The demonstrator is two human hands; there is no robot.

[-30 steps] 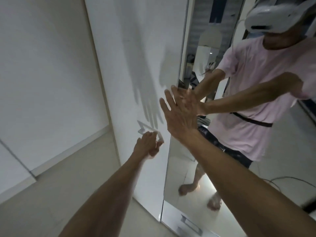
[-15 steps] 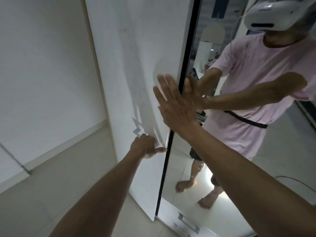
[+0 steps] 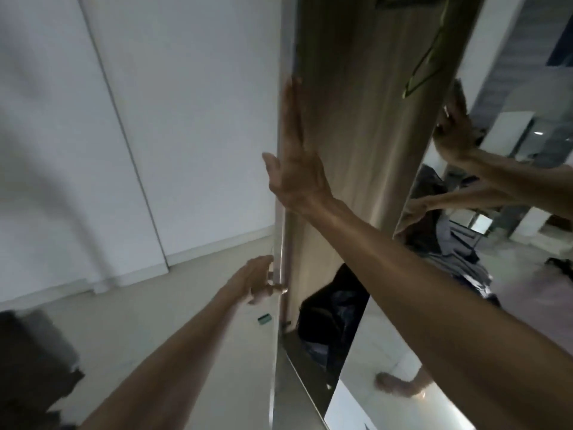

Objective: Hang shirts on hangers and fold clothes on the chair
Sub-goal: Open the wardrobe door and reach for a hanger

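Observation:
My left hand [image 3: 254,280] grips the handle of a white wardrobe door [image 3: 280,212], which stands edge-on to me. My right hand [image 3: 294,156] lies flat, fingers straight, against that door's edge higher up. Behind it shows the wardrobe's wooden interior [image 3: 350,103]. A green hanger [image 3: 424,66] hangs at its top right. Dark clothes [image 3: 331,308] sit low inside. The mirrored door [image 3: 387,352] on the right reflects my arms and a heap of clothes [image 3: 459,243].
White wall panels [image 3: 155,119] fill the left, above a pale floor [image 3: 139,321]. A small green object [image 3: 264,318] lies on the floor by the door's foot. A dark, blurred shape [image 3: 28,361] sits at the lower left.
The white door has swung open from nearly closed to edge-on, exposing the wooden interior, the hanger and the dark clothes. My left hand kept the handle; my right hand moved onto the door's edge.

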